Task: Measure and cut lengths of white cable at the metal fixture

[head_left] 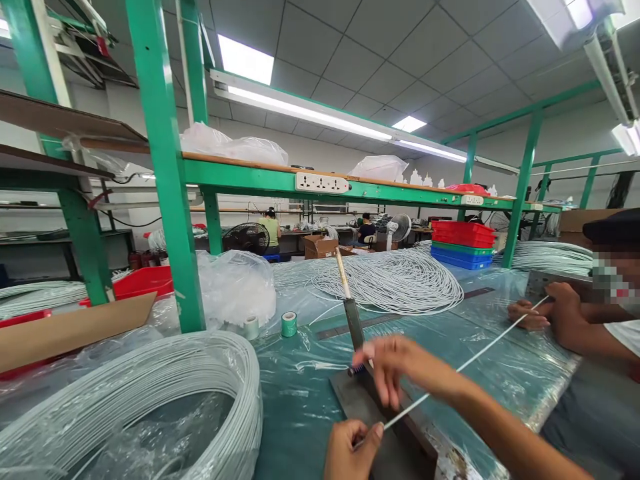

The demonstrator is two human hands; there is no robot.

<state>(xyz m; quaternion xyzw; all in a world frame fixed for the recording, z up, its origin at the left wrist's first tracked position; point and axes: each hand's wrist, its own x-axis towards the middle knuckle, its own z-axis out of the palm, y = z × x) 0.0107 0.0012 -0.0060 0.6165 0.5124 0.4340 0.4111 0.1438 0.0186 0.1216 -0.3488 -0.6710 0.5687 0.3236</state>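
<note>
My left hand (353, 450), low in the middle, pinches a thin white cable (415, 405) between thumb and fingers. From there the cable runs up to the right, to a co-worker's hands (530, 313). My right hand (407, 367) reaches in from the lower right, its slightly blurred fingers apart and bent downward. It hovers above a metal bench tool (403, 443) that looks like a lever cutter. The tool's raised handle (351, 320) stands just behind my right fingertips; whether they touch it I cannot tell.
A large coil of white cable (245, 387) lies at the left, and another coil (400, 280) farther back. A green tape roll (289, 325) stands near a plastic bag (240, 287). Stacked trays (463, 245) sit behind. A green shelf post (165, 167) rises at left.
</note>
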